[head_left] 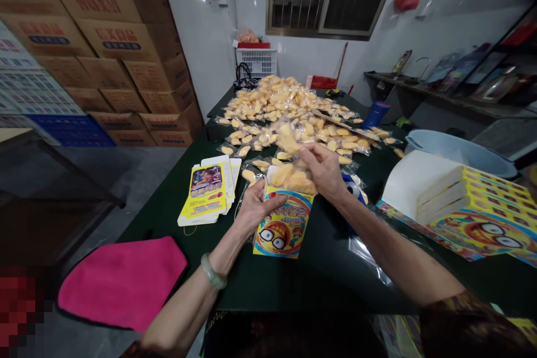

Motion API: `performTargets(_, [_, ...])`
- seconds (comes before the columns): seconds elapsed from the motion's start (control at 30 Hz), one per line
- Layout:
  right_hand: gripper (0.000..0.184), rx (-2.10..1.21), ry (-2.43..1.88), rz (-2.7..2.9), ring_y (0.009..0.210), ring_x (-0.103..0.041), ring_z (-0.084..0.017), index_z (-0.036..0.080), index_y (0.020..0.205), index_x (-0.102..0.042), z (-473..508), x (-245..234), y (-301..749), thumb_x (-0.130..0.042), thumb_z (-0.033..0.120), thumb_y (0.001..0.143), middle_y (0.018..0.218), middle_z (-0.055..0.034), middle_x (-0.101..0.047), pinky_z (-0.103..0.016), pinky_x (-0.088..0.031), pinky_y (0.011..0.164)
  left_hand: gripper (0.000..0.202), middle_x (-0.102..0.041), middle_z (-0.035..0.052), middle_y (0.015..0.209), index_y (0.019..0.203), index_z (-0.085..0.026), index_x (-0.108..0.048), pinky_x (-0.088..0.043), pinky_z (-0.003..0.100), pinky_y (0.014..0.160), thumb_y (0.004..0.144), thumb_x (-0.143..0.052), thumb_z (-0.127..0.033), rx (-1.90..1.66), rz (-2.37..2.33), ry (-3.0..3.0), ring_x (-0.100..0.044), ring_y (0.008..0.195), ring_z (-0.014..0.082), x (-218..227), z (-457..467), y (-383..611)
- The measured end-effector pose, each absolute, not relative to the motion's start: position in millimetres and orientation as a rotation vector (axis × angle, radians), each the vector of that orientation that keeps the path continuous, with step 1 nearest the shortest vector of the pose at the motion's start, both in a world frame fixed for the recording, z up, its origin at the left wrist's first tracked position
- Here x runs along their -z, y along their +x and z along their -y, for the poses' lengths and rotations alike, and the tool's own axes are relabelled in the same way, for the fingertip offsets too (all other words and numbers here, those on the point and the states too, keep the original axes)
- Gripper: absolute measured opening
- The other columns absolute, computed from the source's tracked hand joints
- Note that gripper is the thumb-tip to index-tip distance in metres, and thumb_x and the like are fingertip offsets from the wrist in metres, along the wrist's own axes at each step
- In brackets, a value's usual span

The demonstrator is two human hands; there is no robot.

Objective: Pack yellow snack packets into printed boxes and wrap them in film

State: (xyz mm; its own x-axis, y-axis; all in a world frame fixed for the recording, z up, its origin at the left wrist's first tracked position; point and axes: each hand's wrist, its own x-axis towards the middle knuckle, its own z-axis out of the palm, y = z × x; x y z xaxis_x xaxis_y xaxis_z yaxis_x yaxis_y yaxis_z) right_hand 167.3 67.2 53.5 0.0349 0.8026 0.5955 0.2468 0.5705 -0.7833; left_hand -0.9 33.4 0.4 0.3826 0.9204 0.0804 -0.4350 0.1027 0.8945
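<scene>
My left hand [255, 207] grips the open top of a small yellow cartoon-printed box [282, 229] standing on the dark green table [293, 285]. My right hand [324, 170] is closed on clear packets of yellow snacks [293, 176] at the box's mouth, with one packet [287, 137] sticking up blurred above the fingers. A green bangle [213, 273] sits on my left wrist.
A big heap of snack packets [289, 106] covers the far table. Flat unfolded boxes [210, 187] lie at the left, a pink cloth [123, 282] at the near left edge. Filled yellow boxes [474, 207] are stacked at the right beside a blue basin [457, 148]. Cartons [109, 50] line the left wall.
</scene>
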Motion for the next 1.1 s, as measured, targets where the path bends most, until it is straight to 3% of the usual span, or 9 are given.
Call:
performTargets(0.17, [0.025,-0.610,-0.994,1.363,0.063,-0.057,-0.013,0.022,0.084,-0.047,-67,-63,166,-0.060,0.042,0.078,0.072,0.0006,-0.058,-0.026,-0.049,0.057,0.052,-0.072,0.0064,0.097,0.105,-0.016,-0.060,-0.054,0.036,0.084,0.060,-0.084,-0.029,-1.205,-0.613,1.102,-0.068,0.089,0.0225,2,-35,-1])
performTargets(0.4, [0.014,0.187,-0.889,1.793,0.069,-0.057,-0.016,0.019,0.088,-0.055,-57,-64,151,-0.060,0.032,0.083,0.076,-0.0030,-0.060,-0.030,-0.047,0.065,0.051,-0.070,0.0054,0.093,0.101,-0.014,-0.061,-0.052,0.028,0.076,0.061,-0.083,-0.036,-1.314,-0.739,1.242,-0.065,0.083,0.0185,-9,-35,3])
performTargets(0.57, [0.015,0.245,-0.924,1.673,0.065,-0.055,-0.015,0.020,0.091,-0.054,-61,-61,144,-0.059,0.032,0.084,0.074,-0.0019,-0.059,-0.029,-0.046,0.062,0.044,-0.064,0.0013,0.080,0.093,-0.014,-0.056,-0.049,0.026,0.067,0.065,-0.079,-0.040,-1.467,-0.891,1.151,-0.060,0.069,0.0136,-17,-29,18])
performTargets(0.73, [0.015,0.277,-0.907,1.743,0.067,-0.055,-0.015,0.019,0.089,-0.053,-62,-66,143,-0.059,0.033,0.084,0.076,-0.0025,-0.059,-0.029,-0.045,0.062,0.038,-0.054,-0.0015,0.081,0.089,-0.018,-0.050,-0.044,0.023,0.064,0.063,-0.076,-0.027,-1.685,-1.156,1.458,-0.052,0.070,0.0119,-17,-36,17])
performTargets(0.9, [0.015,0.357,-0.892,1.969,0.074,-0.056,-0.018,0.018,0.092,-0.054,-67,-68,145,-0.050,0.033,0.089,0.082,-0.0058,-0.060,-0.030,-0.045,0.063,0.030,-0.054,-0.0009,0.081,0.088,-0.019,-0.050,-0.043,0.023,0.063,0.069,-0.071,-0.027,-1.600,-0.943,1.627,-0.051,0.068,0.0118,-15,-42,7])
performTargets(1.1, [0.024,0.479,-0.802,2.087,0.082,-0.058,-0.019,0.018,0.098,-0.055,-58,-76,144,-0.042,0.037,0.094,0.090,-0.0085,-0.062,-0.028,-0.043,0.059,0.053,-0.061,0.0008,0.088,0.101,-0.020,-0.051,-0.047,0.026,0.067,0.059,-0.081,-0.033,-1.452,-0.696,1.416,-0.058,0.075,0.0152,-18,-32,-2])
